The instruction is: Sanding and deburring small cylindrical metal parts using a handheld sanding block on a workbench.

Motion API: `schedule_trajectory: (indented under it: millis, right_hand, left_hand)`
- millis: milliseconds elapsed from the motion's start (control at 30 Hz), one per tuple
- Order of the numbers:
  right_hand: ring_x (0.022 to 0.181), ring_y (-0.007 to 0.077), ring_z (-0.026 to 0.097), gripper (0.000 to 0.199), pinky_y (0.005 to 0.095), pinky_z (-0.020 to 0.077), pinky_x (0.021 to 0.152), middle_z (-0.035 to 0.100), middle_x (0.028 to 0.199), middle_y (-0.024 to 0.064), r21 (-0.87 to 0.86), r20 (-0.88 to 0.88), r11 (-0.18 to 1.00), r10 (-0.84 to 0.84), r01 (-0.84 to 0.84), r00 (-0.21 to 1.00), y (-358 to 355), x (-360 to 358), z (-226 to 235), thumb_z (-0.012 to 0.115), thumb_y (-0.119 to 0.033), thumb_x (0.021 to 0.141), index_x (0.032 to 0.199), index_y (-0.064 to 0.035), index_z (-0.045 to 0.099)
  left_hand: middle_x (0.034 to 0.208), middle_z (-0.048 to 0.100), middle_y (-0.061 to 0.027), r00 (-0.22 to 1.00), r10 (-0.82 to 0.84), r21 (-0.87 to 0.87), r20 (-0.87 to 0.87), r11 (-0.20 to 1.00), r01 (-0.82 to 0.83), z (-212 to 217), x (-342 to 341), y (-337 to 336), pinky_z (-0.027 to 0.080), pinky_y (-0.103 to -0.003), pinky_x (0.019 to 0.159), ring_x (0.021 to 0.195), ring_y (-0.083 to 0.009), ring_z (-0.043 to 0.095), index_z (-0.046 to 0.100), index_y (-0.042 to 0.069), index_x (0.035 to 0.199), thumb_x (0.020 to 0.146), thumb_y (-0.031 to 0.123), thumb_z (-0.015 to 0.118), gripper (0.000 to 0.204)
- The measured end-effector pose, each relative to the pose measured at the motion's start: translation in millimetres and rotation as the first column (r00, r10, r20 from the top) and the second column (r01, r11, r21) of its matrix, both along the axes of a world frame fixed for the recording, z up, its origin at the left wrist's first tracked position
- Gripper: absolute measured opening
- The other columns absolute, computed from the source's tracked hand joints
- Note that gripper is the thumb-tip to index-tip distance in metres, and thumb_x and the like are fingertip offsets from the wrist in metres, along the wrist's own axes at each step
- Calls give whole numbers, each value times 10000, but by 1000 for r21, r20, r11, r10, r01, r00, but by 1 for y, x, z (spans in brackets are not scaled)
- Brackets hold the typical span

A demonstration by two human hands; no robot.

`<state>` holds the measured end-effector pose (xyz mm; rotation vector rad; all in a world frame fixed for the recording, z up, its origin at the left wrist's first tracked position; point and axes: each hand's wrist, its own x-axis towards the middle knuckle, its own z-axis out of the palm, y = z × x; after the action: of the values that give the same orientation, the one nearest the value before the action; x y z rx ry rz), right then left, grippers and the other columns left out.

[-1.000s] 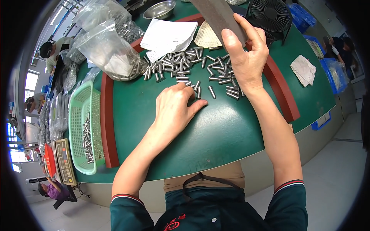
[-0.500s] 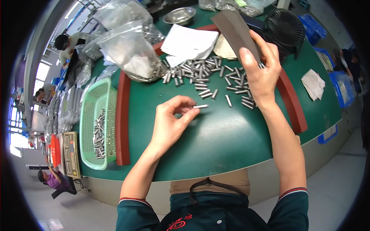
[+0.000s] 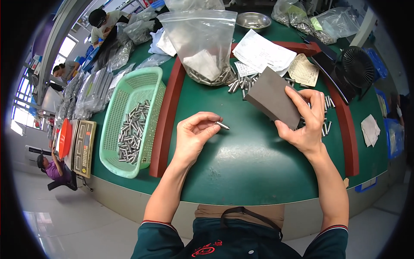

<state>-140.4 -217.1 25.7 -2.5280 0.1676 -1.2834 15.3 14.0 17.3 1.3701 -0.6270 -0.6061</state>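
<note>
My left hand (image 3: 195,134) is raised over the green table (image 3: 241,164) and pinches a small metal pin (image 3: 222,125) between thumb and fingers. My right hand (image 3: 305,125) grips a flat grey block (image 3: 272,98), held tilted above a scatter of loose metal pins (image 3: 238,85) that it partly hides. The two hands are apart, with the pin's tip pointing toward the block.
A light green basket (image 3: 148,86) with several pins stands at the left, past a red-brown rail (image 3: 166,116). A clear bag of pins (image 3: 202,43), papers (image 3: 263,54), a steel bowl (image 3: 253,19) and a black fan (image 3: 355,69) lie at the back. Other people work at far left.
My left hand picked one pin off the table and lifted it. My right hand brought the grey block lower and closer. The view swung left, bringing the basket in.
</note>
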Motion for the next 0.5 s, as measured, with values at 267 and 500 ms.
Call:
schedule_trajectory:
  millis: [267, 500]
  right_hand:
    - [836, 264, 466, 667, 375, 390, 753, 508, 904, 111, 3, -49, 1000, -2, 2, 999, -1, 0, -2, 758, -285, 534, 1147, -43, 658]
    - [834, 265, 465, 672, 376, 391, 753, 506, 902, 110, 1, -64, 1000, 4, -4, 998, -1, 0, -1, 760, -272, 524, 1149, -46, 659]
  left_hand:
    - [1036, 675, -174, 981, 22, 17, -191, 1000, -19, -1, 6, 4, 551, -291, 858, 914, -194, 686, 628, -65, 1057, 821, -85, 661, 240]
    - [1013, 688, -139, 992, 44, 25, -119, 999, -41, 0, 2, 3, 548, -260, 819, 905, -163, 678, 645, -67, 1056, 839, -81, 652, 217]
